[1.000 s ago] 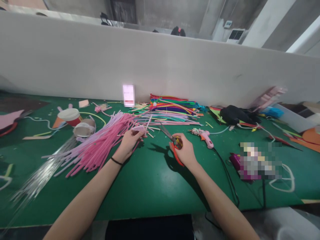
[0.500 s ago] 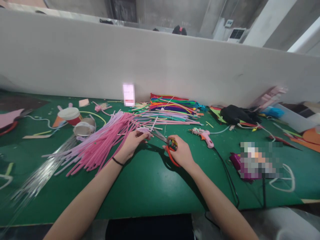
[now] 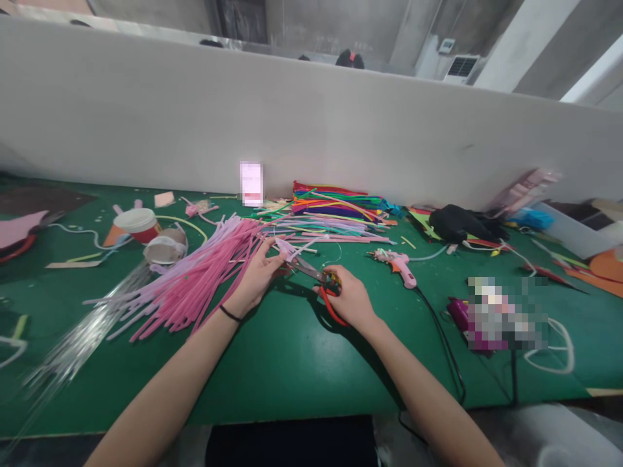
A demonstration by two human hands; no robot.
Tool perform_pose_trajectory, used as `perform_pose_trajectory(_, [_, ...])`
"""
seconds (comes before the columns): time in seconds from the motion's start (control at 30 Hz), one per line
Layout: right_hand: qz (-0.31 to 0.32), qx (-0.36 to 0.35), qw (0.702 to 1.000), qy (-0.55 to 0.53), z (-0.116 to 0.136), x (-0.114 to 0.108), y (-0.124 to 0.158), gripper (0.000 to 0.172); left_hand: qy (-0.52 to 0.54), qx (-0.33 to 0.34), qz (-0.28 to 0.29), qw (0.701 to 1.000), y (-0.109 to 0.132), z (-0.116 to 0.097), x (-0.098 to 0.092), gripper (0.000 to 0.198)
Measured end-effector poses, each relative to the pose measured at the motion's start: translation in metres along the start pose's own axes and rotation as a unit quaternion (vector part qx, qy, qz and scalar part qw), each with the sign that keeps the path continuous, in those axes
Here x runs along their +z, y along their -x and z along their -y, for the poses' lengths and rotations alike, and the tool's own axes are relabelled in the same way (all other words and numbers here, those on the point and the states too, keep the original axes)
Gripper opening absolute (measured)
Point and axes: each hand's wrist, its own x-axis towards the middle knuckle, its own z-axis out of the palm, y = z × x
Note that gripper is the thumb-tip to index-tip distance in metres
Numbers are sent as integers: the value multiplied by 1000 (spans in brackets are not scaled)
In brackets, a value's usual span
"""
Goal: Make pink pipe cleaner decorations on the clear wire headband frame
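Note:
My left hand (image 3: pixel 260 272) pinches a small piece of lilac pipe cleaner (image 3: pixel 286 249), part of it covered by the fingers. One lilac end of it sticks out to the right. My right hand (image 3: pixel 350 295) is closed around red-handled scissors (image 3: pixel 310 268); their blades point left and reach the underside of the lilac piece. Whether the blades touch it I cannot tell. Left of my hands lies a big heap of pink pipe cleaners (image 3: pixel 195 292), with lilac ones along its left side.
Bundles of coloured pipe cleaners (image 3: pixel 335 206) lie at the back by the white partition (image 3: pixel 311 123). A pink glue gun (image 3: pixel 403 269) with a black cord lies to the right. Clear thin strips (image 3: pixel 87 331), a paper tub (image 3: pixel 139 224) and a tape roll (image 3: pixel 165 248) are on the left.
The lilac piece has turned in my left hand, its free end now leaning further right. The scissor blades have shifted slightly left and down beneath it.

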Motion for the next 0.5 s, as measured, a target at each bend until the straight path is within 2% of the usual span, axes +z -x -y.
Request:
perform_pose_trajectory(0.13, [-10,9,1000,-14,1,-1,0,37,16,-4,32,999,2,-2,-1,70])
perform_pose_trajectory(0.23, [-18,5,1000,-22,1,-3,0,36,-4,6,46,999,3,-3,-2,66])
perform_pose_trajectory(0.5, [-12,11,999,-43,4,-1,1,38,-16,32,6,999,-2,6,-8,57])
